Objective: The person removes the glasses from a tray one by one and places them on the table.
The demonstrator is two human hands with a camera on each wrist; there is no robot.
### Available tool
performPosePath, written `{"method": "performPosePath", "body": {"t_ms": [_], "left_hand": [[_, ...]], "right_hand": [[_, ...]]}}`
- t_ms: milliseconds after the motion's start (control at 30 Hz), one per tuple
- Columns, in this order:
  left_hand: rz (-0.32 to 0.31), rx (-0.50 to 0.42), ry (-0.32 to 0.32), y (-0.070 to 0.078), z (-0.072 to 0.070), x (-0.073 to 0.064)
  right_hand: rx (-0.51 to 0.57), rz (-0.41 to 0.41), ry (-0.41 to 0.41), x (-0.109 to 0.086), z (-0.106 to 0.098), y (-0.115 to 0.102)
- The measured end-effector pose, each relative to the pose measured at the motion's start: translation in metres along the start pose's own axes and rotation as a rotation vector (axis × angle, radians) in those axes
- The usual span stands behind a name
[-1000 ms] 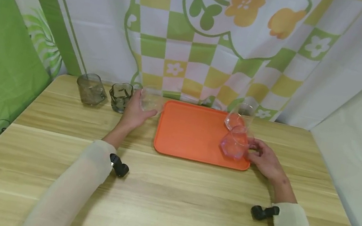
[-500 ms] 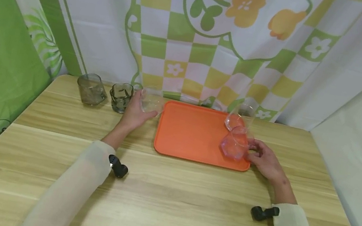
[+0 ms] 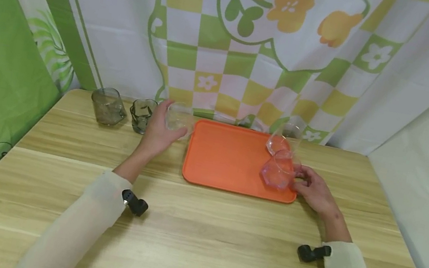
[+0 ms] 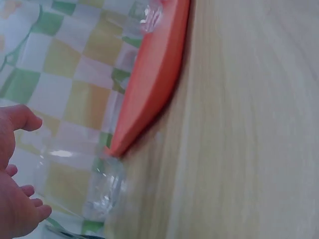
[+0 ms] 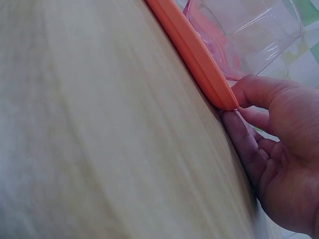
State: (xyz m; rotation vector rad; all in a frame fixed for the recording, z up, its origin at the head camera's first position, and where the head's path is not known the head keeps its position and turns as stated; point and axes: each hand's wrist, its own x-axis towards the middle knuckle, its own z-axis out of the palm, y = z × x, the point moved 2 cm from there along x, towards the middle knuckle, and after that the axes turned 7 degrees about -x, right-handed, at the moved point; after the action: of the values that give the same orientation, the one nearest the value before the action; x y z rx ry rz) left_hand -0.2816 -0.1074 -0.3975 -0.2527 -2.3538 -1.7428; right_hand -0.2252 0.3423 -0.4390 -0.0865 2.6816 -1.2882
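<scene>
My left hand (image 3: 157, 131) is beside a clear glass (image 3: 179, 120) at the back of the table, left of the orange tray (image 3: 223, 157). In the left wrist view its fingers are spread and a small gap shows between the hand (image 4: 15, 204) and the glass (image 4: 102, 191). At the tray's right edge, my right hand (image 3: 315, 191) pinches the rim; the right wrist view shows a finger of that hand (image 5: 291, 144) under the edge. A pink-bottomed glass (image 3: 275, 177) stands on the tray close to these fingers, with a clear glass (image 3: 288, 137) behind it.
Two smoky grey glasses, a wide tumbler (image 3: 108, 108) and a wavy-sided one (image 3: 141, 116), stand left of my left hand. A patterned curtain (image 3: 210, 61) hangs right behind the wooden table (image 3: 215, 249).
My left hand has shifted slightly left from the clear glass, and its forearm has swung down and left. The right hand, tray and glasses have stayed put.
</scene>
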Motion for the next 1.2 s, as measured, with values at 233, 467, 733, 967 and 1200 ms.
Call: {"method": "performPosePath", "body": {"t_ms": [233, 467, 733, 967, 1200], "left_hand": [[0.100, -0.005, -0.024, 0.031, 0.010, -0.010], [0.240, -0.008, -0.145, 0.049, 0.030, -0.023], [0.300, -0.062, -0.284, 0.056, 0.060, -0.038], [0.292, -0.034, -0.371, 0.054, 0.086, -0.048], [0.264, 0.012, -0.408, 0.056, 0.109, -0.055]], "right_hand": [[-0.013, 0.012, 0.001, 0.001, 0.000, 0.001], [-0.012, 0.022, 0.001, 0.004, 0.000, 0.004], [-0.010, 0.019, 0.002, 0.002, -0.001, -0.002], [-0.001, -0.005, 0.003, 0.000, 0.000, -0.004], [-0.019, 0.005, 0.002, -0.001, 0.001, -0.005]]}}
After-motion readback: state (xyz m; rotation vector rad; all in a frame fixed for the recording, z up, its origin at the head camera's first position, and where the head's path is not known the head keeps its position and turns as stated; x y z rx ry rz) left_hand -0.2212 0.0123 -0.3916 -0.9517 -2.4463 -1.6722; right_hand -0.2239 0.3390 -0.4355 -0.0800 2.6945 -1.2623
